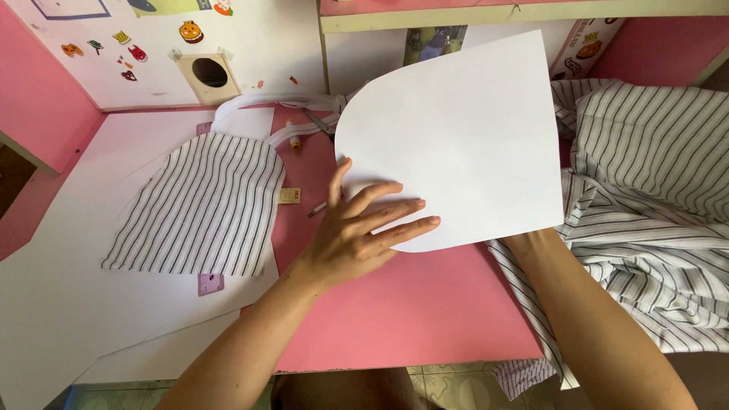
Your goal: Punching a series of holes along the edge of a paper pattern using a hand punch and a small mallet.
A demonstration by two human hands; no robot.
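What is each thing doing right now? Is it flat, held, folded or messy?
white paper shape: lifted at a tilt, held at its lower edge.
left hand: fingers spread flat on the paper.
right hand: hidden behind the paper, only the forearm shows.
cut striped piece: lying flat and smooth on white sheets.
striped cloth: rumpled in a heap, hanging off the table edge.
pink table: partly covered.

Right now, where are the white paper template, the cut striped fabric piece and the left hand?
white paper template (463, 129), head view, bare centre.
cut striped fabric piece (201, 205), head view, middle.
left hand (353, 231), head view, back of hand.
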